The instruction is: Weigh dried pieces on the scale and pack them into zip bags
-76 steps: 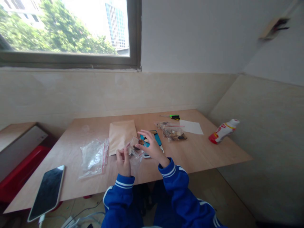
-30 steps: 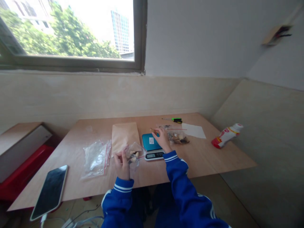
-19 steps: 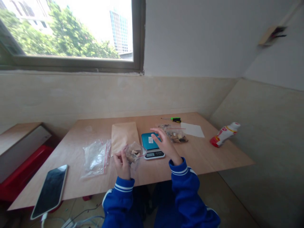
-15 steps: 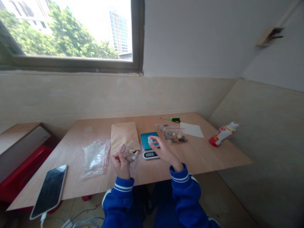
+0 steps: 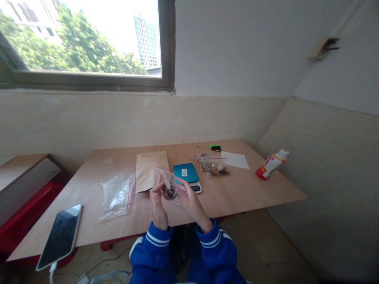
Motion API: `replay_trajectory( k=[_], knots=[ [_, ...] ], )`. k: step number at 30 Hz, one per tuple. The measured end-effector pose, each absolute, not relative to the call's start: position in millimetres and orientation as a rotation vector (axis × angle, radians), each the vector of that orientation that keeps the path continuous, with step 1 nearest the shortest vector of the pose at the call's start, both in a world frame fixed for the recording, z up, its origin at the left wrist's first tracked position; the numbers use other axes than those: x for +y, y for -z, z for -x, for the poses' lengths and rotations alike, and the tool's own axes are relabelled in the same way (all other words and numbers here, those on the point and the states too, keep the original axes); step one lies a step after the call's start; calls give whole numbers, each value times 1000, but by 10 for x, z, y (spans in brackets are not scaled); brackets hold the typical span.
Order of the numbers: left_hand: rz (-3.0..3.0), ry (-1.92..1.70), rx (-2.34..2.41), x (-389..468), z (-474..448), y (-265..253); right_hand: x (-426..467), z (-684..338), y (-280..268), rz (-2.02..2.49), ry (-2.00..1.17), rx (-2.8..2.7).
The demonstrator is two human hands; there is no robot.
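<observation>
A clear zip bag [image 5: 168,188] with brownish, dark dried pieces in it is held up between both hands over the table's front. My left hand [image 5: 158,205] grips the bag's left side, fingers closed against it. On the other side, my right hand [image 5: 189,200] pinches the bag's right edge. Just behind my right hand lies a blue-topped digital scale [image 5: 186,172] with a small white label on its plate; part of its white front is hidden by that hand. Behind the left hand lies a brown paper bag [image 5: 151,167], flat on the table.
Filled zip bags [image 5: 213,167] and a white paper sheet [image 5: 237,159] lie right of the scale, with a green-black screwdriver [image 5: 215,148] behind. Empty zip bags [image 5: 117,193] and a tablet [image 5: 60,236] are left. A red-white bottle [image 5: 271,165] stands far right.
My right hand has come down from above the scale to take hold of the bag. The left hand and bag have shifted right, and the bag's top edge now stands up.
</observation>
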State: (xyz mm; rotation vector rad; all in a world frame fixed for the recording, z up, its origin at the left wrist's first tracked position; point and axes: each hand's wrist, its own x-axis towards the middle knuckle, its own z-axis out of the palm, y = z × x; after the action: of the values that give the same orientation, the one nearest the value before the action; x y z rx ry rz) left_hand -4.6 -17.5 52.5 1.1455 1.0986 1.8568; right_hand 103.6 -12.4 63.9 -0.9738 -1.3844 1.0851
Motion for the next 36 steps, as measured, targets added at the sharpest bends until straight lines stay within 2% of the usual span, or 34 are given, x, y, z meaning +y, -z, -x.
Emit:
replay_trajectory(
  k=[4, 10, 22, 36],
  knots=[
    [-1200, -1963, 1275, -133, 221, -554, -205, -1225, -736, 996, -1053, -1340],
    [-1178, -1701, 1179, -36, 378, -497, -278, -1347, -804, 1062, -962, -1241],
    [-1087, -1660, 1277, -153, 369, -662, -411, -1684, -915, 1132, -910, -1644],
    [-1100, -1506, 1204, -229, 367, -775, -463, -1782, -987, 1180, -787, -1646]
  ],
)
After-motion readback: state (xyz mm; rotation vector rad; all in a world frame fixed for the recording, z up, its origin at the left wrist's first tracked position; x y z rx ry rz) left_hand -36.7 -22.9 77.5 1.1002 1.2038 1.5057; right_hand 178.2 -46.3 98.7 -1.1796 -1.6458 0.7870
